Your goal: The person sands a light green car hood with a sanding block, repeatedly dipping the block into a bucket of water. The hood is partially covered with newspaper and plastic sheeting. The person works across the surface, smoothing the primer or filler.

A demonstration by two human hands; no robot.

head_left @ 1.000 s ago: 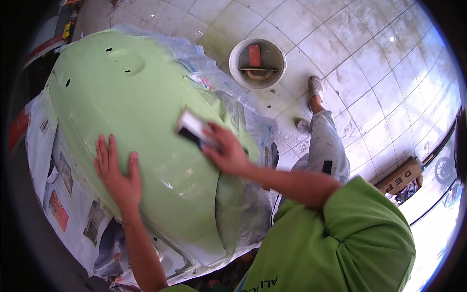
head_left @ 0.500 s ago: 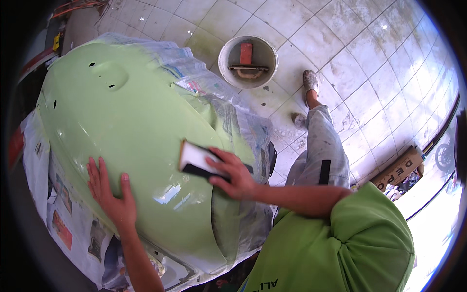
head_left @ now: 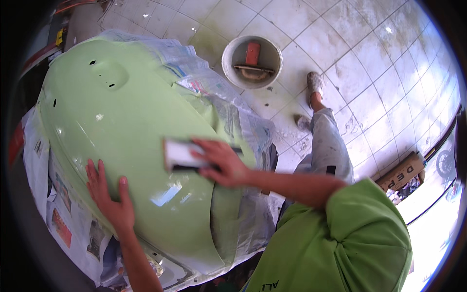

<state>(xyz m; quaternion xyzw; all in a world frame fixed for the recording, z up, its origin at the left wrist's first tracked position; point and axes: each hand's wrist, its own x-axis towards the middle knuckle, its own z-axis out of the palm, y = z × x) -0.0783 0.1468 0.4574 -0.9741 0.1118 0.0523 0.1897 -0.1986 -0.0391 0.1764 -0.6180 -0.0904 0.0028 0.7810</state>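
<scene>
A large, curved, pale-green painted panel [head_left: 121, 131] lies under your left hand [head_left: 113, 207], which rests flat, thumb spread wide, seemingly for balance. To its right, your right hand [head_left: 222, 163] grips a white-and-black rectangular block [head_left: 181, 155] against the panel, probably to keep it level.

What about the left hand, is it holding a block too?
No, the left hand lies spread flat on the green panel, while the right hand grips the block.

Panel [head_left: 134, 131] left of bucket [head_left: 271, 52]
</scene>
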